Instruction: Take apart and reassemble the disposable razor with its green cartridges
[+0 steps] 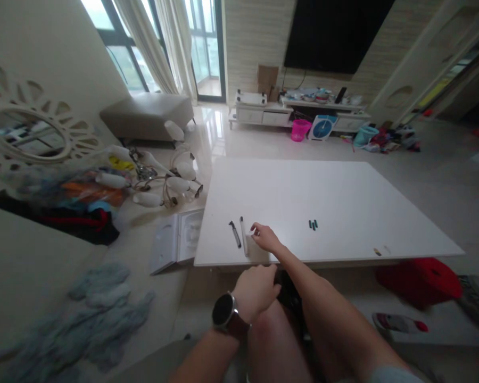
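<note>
My right hand (265, 238) hovers over the near left part of the white table (291, 197), its fingers bent and apart with nothing visible between them. Just left of its fingertips lies a slim white stick with a dark tip (244, 236), perhaps a pen. Beside that is a grey and black razor-like tool (235, 235). My left hand (258, 287), with a watch on the wrist, is near my knee below the table edge. Its fingers are curled, and whatever is inside them is hidden. Several small dark green cylinders (313, 225), like batteries, lie right of my right hand.
Two small flat pieces (377, 252) lie near the table's front right edge. An open white box (178, 239) and a lamp with several white shades (167, 183) stand on the floor at left. A red stool-like object (419, 281) is below the right edge.
</note>
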A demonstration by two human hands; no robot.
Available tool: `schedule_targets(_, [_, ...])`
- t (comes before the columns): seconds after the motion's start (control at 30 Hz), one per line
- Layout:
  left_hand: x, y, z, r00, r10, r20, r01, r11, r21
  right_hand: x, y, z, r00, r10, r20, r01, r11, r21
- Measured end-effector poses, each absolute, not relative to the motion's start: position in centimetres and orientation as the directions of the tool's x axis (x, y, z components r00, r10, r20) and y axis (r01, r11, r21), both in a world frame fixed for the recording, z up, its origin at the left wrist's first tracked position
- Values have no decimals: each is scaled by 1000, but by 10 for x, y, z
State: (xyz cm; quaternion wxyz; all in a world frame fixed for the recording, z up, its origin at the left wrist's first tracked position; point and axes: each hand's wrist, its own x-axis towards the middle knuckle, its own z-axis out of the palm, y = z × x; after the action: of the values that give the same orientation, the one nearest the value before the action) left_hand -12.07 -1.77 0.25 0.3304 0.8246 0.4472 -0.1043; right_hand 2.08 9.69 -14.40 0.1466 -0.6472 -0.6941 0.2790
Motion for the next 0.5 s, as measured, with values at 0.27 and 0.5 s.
schedule_targets(0.27, [-114,-26,-6,628,658,-416,772,-458,441,22,104,-146,-78,976,-204,868,-34,-496])
schedule_targets(0.5, [-100,-44,-25,656,626,-421,752,-502,427,27,91,-139,-113,969,-220,885,-3,-465])
